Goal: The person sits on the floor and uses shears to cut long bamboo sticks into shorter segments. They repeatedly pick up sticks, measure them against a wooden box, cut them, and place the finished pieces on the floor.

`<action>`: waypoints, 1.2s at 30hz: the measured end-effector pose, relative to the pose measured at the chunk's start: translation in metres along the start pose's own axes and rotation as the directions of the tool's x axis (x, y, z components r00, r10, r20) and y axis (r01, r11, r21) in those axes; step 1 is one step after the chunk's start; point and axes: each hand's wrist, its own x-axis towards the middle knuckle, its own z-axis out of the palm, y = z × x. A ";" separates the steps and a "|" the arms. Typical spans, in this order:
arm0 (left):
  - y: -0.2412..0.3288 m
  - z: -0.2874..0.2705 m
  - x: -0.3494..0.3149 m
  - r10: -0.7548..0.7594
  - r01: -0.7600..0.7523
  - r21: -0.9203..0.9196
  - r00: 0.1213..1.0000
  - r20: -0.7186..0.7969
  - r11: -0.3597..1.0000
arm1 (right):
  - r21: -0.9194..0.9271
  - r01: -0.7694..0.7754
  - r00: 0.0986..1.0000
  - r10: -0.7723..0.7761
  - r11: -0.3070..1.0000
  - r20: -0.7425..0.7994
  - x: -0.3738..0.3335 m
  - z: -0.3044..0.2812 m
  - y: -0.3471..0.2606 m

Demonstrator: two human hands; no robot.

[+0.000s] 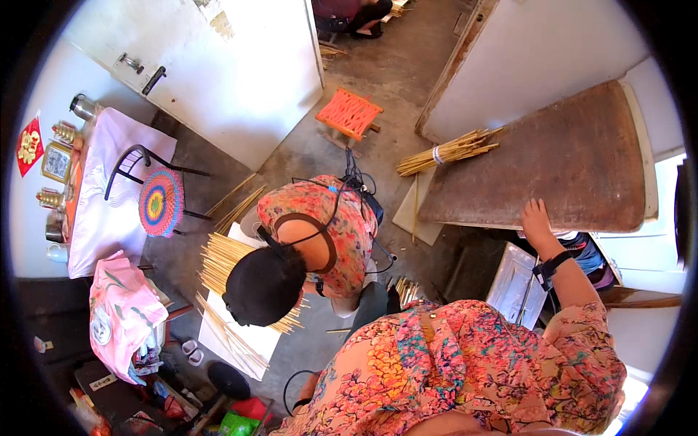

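My right hand (536, 220) lies with its fingers stretched over the near edge of a brown-topped table (560, 156). A dark band circles that wrist. On the table's left end, jutting past the edge, rests a bundle of thin tan sticks (465, 149) with a white tie round it. Low in the view, my left hand (309, 386) shows only in part beside my floral shirt. Its fingers are hidden, and a black cable loops next to it. In front of me a co-worker in a black cap (265, 287) bends over many loose sticks (218, 265) on a white sheet (251, 356).
An orange woven stool (349, 113) stands near the doorway. Left are a chair with a round colourful seat cover (161, 202), a cloth-covered table (109, 211) and a pink cloth (123, 312). A white cabinet (515, 283) stands below my right arm. Another person (356, 11) sits beyond the doorway.
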 end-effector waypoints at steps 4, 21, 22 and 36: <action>0.010 -0.020 0.007 -0.021 0.021 -0.030 1.000 0.005 0.999 | -0.025 0.006 0.995 -0.008 1.000 -0.100 0.002 0.022 0.006; 0.152 -0.043 0.075 0.126 -0.139 -0.153 0.988 -0.094 0.978 | 0.089 -0.208 0.874 0.144 0.974 0.465 0.062 -0.019 -0.028; 0.164 -0.042 0.078 0.128 -0.144 -0.166 0.986 -0.102 0.975 | 0.128 -0.180 0.890 0.106 0.975 0.444 0.076 -0.021 -0.030; 0.400 -0.104 0.088 0.014 -0.030 -0.214 0.997 -0.076 0.976 | 0.153 0.101 0.721 0.034 0.983 -0.692 0.501 -0.167 0.199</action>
